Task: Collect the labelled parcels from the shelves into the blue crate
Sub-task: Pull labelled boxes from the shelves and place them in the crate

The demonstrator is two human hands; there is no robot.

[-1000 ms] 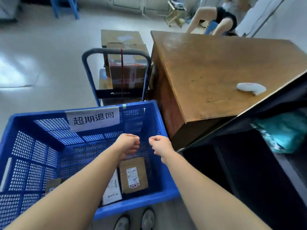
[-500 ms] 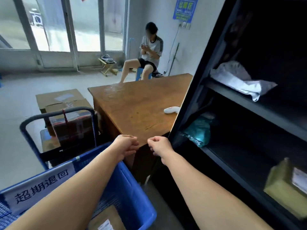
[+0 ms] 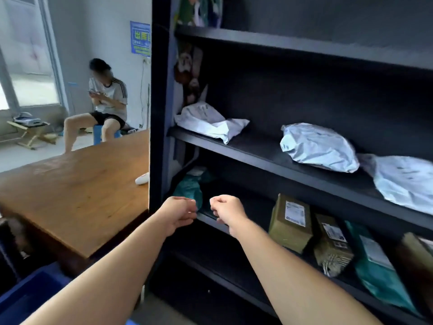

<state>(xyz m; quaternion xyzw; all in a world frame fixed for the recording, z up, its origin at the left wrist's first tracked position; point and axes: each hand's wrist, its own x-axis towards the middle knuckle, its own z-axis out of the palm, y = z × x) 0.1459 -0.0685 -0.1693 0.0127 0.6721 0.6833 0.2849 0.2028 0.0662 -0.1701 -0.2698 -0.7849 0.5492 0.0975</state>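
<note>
Both hands were out in front of the black shelving unit (image 3: 293, 44), fingers curled into loose fists, nothing held. Left hand (image 3: 179, 213) and right hand (image 3: 226, 211) sat near each other, apart, at the level of the lower shelf. Parcels on shelves: white poly bag (image 3: 210, 121) and silver poly bag (image 3: 318, 147) on the middle shelf; teal bag (image 3: 189, 188) at the lower shelf's left end, labelled cardboard box (image 3: 289, 222) to the right. Blue crate (image 3: 30, 294) was at bottom left, only a corner visible.
</note>
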